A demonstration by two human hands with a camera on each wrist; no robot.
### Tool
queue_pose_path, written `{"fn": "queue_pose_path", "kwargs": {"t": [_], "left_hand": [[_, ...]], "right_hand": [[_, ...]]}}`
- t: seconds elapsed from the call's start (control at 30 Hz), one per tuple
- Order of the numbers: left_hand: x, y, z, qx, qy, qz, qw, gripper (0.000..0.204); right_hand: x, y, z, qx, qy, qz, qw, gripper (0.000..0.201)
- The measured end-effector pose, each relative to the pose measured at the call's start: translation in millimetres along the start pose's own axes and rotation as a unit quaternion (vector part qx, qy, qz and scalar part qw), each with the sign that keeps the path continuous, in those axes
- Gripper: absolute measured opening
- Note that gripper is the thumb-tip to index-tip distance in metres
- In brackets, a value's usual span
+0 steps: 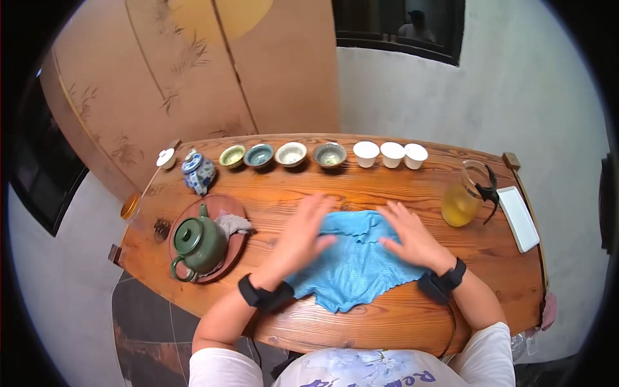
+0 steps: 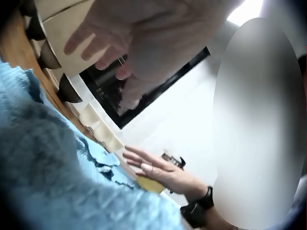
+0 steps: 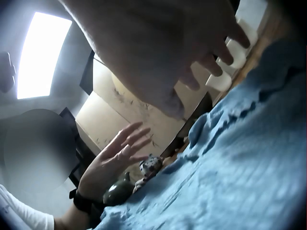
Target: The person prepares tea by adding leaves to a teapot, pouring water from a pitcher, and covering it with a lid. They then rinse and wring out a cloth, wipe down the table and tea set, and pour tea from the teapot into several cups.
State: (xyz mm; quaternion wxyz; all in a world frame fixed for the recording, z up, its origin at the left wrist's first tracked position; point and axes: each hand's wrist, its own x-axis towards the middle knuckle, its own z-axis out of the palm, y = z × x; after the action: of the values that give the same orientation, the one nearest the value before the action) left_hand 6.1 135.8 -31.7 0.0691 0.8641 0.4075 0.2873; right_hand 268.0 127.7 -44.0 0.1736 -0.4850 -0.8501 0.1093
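A rumpled blue cloth (image 1: 351, 264) lies spread on the wooden table in front of the person, its far edge folded over in creases. Above its left side is the left hand (image 1: 303, 232), fingers stretched out and slightly blurred. The right hand (image 1: 412, 238) is over the cloth's right side with its fingers spread. Both wrist views show the palms raised over the blue cloth (image 2: 57, 158), with nothing held. In the right wrist view, the right hand's fingers (image 3: 223, 52) extend above the cloth's folds.
A green teapot (image 1: 201, 245) sits on a round reddish tray (image 1: 240, 258) with a grey rag. Behind stand a blue-and-white pot (image 1: 197, 171), several bowls (image 1: 291, 153) and white cups (image 1: 366, 153). At right are a glass pitcher (image 1: 461, 203) of yellow liquid and a white rectangular dish (image 1: 518, 219).
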Motion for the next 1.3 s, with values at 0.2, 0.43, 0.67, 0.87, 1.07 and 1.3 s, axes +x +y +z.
{"fn": "queue_pose_path", "kwargs": {"t": [0.2, 0.43, 0.67, 0.87, 1.07, 1.3], "left_hand": [[-34.1, 8.1, 35.8, 0.052, -0.252, 0.041, 0.965, 0.070], [-46.3, -21.5, 15.1, -0.100, -0.208, -0.015, 0.973, 0.049], [-46.8, -9.1, -9.8, 0.101, -0.007, -0.166, 0.981, 0.048], [-33.8, -12.3, -4.0, -0.087, -0.060, -0.207, 0.973, 0.023], [-15.8, 36.2, 43.0, -0.211, 0.046, -0.019, 0.976, 0.020], [-51.0, -17.2, -5.3, 0.018, -0.014, -0.125, 0.992, 0.024]], "right_hand": [[-2.4, -14.9, 35.7, -0.050, -0.142, -0.128, 0.980, 0.066], [7.3, 5.7, 16.6, 0.345, -0.090, 0.042, 0.933, 0.036], [15.1, -42.6, 10.1, 0.702, 0.013, 0.024, 0.711, 0.041], [25.0, -47.4, 34.9, 0.880, -0.107, 0.100, 0.451, 0.062], [12.0, -69.5, 67.5, 0.880, -0.133, 0.182, 0.419, 0.060], [8.9, -72.2, 19.1, 0.682, -0.094, 0.091, 0.719, 0.044]]}}
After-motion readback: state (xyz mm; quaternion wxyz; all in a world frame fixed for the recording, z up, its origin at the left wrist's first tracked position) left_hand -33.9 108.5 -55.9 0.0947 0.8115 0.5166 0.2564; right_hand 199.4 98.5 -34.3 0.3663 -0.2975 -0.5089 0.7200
